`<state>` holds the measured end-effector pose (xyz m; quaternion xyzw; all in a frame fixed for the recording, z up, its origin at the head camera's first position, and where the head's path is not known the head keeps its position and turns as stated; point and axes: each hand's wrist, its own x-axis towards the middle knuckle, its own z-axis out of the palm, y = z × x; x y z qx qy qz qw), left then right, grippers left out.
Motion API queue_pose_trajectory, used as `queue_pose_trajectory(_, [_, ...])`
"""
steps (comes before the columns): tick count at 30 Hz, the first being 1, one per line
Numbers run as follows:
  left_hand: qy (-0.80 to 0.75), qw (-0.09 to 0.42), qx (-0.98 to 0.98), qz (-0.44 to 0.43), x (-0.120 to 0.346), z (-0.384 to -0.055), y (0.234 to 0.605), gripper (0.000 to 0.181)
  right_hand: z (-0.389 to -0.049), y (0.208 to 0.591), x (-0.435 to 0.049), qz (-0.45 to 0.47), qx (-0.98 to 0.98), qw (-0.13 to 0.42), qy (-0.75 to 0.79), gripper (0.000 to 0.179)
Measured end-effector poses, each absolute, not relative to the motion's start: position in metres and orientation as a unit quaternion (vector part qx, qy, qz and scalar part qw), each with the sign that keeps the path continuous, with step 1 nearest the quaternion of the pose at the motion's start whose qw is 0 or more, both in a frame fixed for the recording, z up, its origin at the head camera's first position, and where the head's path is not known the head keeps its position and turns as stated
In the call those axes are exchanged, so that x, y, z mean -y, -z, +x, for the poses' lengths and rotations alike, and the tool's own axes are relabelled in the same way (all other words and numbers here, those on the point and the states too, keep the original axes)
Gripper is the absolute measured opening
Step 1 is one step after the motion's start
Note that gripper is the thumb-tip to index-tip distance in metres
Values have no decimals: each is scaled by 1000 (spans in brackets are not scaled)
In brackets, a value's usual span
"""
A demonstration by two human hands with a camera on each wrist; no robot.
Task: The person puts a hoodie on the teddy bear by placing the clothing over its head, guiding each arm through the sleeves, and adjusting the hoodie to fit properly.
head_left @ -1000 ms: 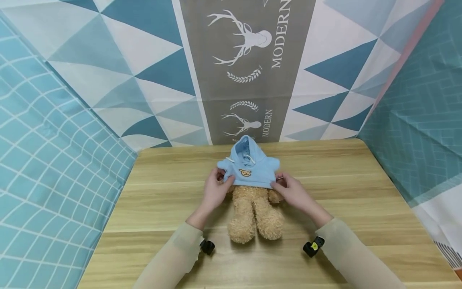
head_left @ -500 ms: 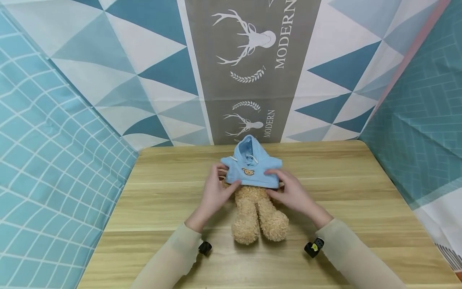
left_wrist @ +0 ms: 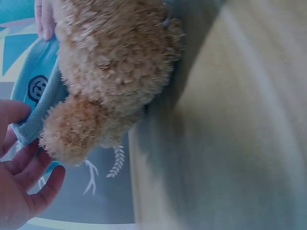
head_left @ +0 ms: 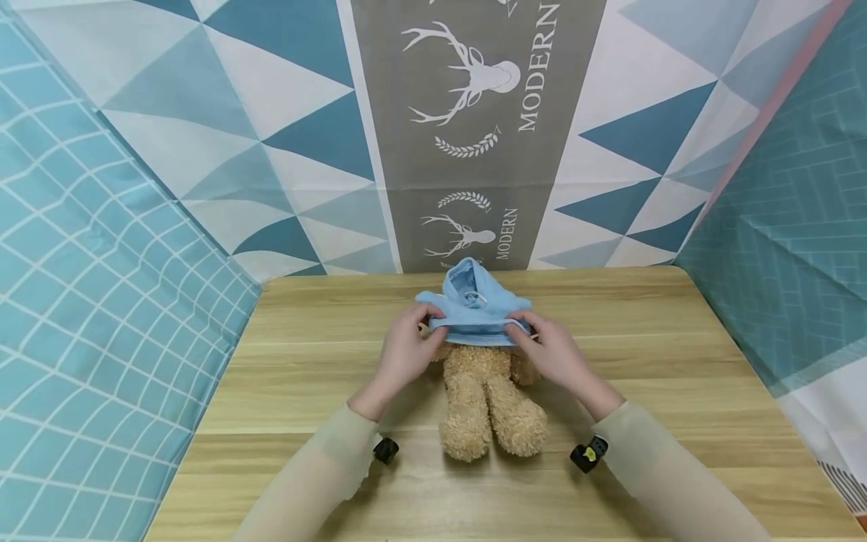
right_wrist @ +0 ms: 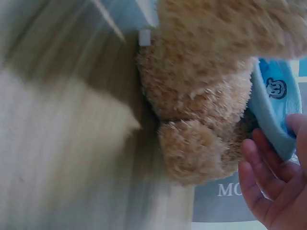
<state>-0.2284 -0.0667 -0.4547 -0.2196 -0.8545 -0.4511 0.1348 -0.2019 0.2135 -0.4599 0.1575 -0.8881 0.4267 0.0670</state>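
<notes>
left hand (head_left: 409,342) and right hand (head_left: 557,352) pinch the hem of a blue hoodie (head_left: 484,307)

in the middle of the head view we see the blue hoodie over the upper part of a brown plush toy (head_left: 477,384), which lies on the wooden table (head_left: 305,376) with its legs toward the bottom of the frame; left of centre the left hand pinches one side of the hem between thumb and fingers, and right of centre the right hand pinches the other side. in both wrist views we see the hem held apart from the fur, with a dark face print (left_wrist: 37,88) on the cloth. a white tag (right_wrist: 145,37) shows beside the fur, at the upper middle of the right wrist view. behind the table we see a patterned backdrop (head_left: 467,162) with white deer heads
</notes>
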Motion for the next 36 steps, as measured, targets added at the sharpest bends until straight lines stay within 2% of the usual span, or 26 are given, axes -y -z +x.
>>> queue_pose_trajectory(5, [476,116,847,-204,62,-237,441,15,-209,447,-217,157,886,68,-432,24])
queue_pose_trajectory(12, [475,102,855,-184,50,-251,420,27,-225,424,-224,126,890,62,-435,15])
queue_pose_trajectory(18, [450,105,868,-183,36,-264,406,36,-242,409,-229,117,902,98,-403,22])
queue_pose_trajectory(23, [437,128,868,-199,28,-273,400,39,-253,403,-231,107,902,102,-405,24])
queue_pose_trajectory(29, [431,147,865,-210,23,-284,402,44,-266,408,-228,87,908,106,-397,22])
queue_pose_trajectory(36, [426,164,863,-215,21,-299,422,42,-279,423,-229,102,912,149,-369,20])
